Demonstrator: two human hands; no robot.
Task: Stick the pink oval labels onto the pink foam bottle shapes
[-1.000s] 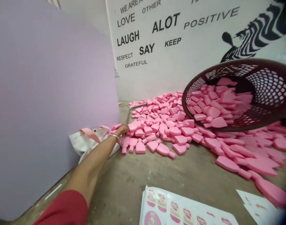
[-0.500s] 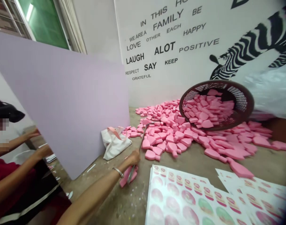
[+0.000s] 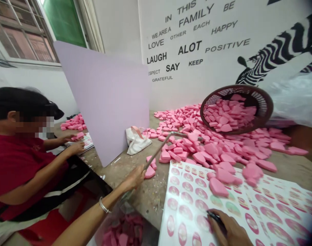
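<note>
Co-worker: a person in a red shirt [image 3: 23, 160] sits behind a lilac divider board [image 3: 102, 102] that screens off their station.
Left hand [image 3: 132, 179]: closed around a bent metal rod [image 3: 158, 149], which spans the gap to the pink foam shapes [image 3: 186, 136].
Container: a clear container [image 3: 122, 230] of shapes sits below, within reach.
Right hand [image 3: 230, 229]: fingers curled on a dark pen-like tool [image 3: 214, 217] over a printed sticker sheet [image 3: 186, 205], where some shapes lie.
Basket: a brown basket [image 3: 267, 109] lies tipped, spilling shapes toward the worker.
</note>
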